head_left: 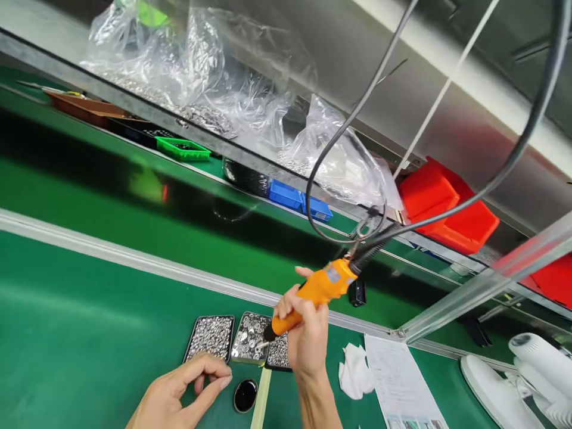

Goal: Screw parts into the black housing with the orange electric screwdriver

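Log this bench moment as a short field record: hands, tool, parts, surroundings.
right hand: grips an orange screwdriver, tip down over the trays
left hand: thumb and forefinger pinched together, held thing too small to tell
trays: three in a row, full of small metal parts
black disc: on the green mat, beside the left hand
cable: runs up from the screwdriver
paper: right of the hands, next to a white cloth
shelf: clear bags, red bins

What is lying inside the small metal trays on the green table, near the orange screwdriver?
The trays hold heaps of small silvery screws or similar fasteners. The right hand and the orange screwdriver cover part of the rightmost tray, so its contents are mostly hidden.
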### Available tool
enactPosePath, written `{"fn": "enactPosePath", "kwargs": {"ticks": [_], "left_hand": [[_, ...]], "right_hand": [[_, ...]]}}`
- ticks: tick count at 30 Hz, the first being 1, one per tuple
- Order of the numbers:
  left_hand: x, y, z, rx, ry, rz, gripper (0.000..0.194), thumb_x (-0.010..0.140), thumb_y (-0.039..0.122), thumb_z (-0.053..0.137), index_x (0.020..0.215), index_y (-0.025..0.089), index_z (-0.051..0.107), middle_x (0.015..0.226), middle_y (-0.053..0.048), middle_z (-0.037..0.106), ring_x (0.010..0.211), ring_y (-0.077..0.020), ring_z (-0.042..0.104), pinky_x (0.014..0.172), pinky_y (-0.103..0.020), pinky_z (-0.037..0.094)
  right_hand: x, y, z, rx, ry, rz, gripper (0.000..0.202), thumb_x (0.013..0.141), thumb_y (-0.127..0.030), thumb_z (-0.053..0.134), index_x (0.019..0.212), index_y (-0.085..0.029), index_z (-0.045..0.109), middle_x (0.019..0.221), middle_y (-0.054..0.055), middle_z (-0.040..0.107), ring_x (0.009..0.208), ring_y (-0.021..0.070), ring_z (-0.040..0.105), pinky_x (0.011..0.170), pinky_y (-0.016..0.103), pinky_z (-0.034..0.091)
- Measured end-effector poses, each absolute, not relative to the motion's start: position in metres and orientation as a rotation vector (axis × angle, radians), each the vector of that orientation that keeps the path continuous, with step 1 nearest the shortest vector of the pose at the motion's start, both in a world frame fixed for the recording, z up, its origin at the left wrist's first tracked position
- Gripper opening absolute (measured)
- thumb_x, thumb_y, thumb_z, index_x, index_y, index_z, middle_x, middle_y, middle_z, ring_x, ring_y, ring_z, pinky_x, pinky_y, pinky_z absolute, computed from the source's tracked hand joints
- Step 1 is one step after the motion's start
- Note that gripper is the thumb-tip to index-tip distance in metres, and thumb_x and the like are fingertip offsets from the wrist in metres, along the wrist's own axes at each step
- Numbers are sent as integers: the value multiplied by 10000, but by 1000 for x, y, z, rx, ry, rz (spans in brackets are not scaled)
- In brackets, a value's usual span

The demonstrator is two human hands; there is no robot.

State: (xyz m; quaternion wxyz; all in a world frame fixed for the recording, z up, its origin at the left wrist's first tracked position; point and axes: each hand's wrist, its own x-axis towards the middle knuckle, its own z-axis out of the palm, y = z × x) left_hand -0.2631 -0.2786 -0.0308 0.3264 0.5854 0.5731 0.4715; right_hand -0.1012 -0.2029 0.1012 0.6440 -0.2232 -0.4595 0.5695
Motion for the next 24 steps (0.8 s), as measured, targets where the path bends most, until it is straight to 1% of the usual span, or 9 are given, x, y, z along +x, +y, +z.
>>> {"fn": "enactPosePath", "kwargs": {"ticks": [3, 5, 8, 12, 15, 17, 21, 22, 24], "left_hand": [[-258, -283, -31, 1481, 1487, 1277, 340, 841, 613, 674, 936, 291, 727, 853, 11, 735, 733, -149, 652, 691, -211, 545], [-255, -286, -33, 1457, 1454, 1316, 334, 852, 572, 691, 1049, 303, 700, 873, 27, 745, 763, -131, 676, 737, -188, 551], [-252, -291, -31, 1502, 1437, 1351, 314, 884, 504, 693, 1140, 327, 655, 852, 60, 745, 769, -96, 682, 770, -145, 537], [-251, -295, -26, 1572, 1418, 1400, 306, 892, 461, 701, 1165, 333, 645, 820, 76, 746, 725, -79, 686, 715, -117, 529], [-252, -296, -27, 1547, 1397, 1404, 294, 910, 452, 679, 1172, 326, 640, 832, 65, 750, 739, -86, 700, 742, -124, 549], [-253, -296, -30, 1520, 1366, 1335, 297, 938, 451, 639, 1210, 330, 620, 877, 49, 753, 786, -94, 711, 667, -115, 547], [-254, -298, -31, 1528, 1315, 1301, 305, 958, 423, 613, 1251, 338, 607, 928, 25, 757, 835, -117, 728, 439, -104, 454], [-254, -298, -29, 1546, 1313, 1350, 294, 953, 403, 626, 1239, 338, 618, 919, 29, 760, 822, -120, 734, 440, -104, 464], [-252, -299, -22, 1610, 1304, 1476, 268, 942, 347, 653, 1210, 344, 640, 899, 49, 767, 790, -115, 744, 533, -104, 535]], "right_hand": [[-105, -222, 106, -436, -961, 1355, 207, 974, -314, 612, 1149, -275, 510, 577, -110, 409, 443, 67, 323, 461, 186, 383], [-108, -230, 107, -412, -971, 1370, 125, 1014, -375, 575, 1039, -261, 531, 540, -115, 361, 410, 58, 269, 408, 168, 359], [-112, -238, 107, -378, -1027, 1395, 158, 1021, -398, 572, 968, -252, 543, 519, -120, 349, 387, 45, 255, 389, 150, 363], [-116, -245, 104, -326, -1066, 1445, 178, 1017, -393, 587, 935, -241, 542, 504, -127, 347, 377, 36, 263, 395, 141, 383], [-118, -247, 100, -318, -1086, 1449, 183, 1012, -389, 592, 926, -235, 544, 502, -127, 353, 374, 34, 268, 391, 143, 381], [-119, -248, 99, -325, -1097, 1440, 182, 1010, -386, 593, 925, -233, 546, 501, -127, 353, 374, 34, 266, 389, 144, 377], [-119, -249, 97, -339, -1110, 1430, 169, 1008, -374, 590, 922, -233, 553, 493, -124, 347, 380, 43, 271, 392, 153, 379], [-119, -250, 97, -336, -1114, 1428, 166, 1009, -372, 588, 923, -234, 558, 491, -124, 344, 380, 43, 269, 392, 153, 378], [-119, -251, 96, -327, -1127, 1429, 160, 1010, -369, 584, 924, -234, 571, 491, -123, 340, 380, 42, 266, 393, 149, 375]]}}
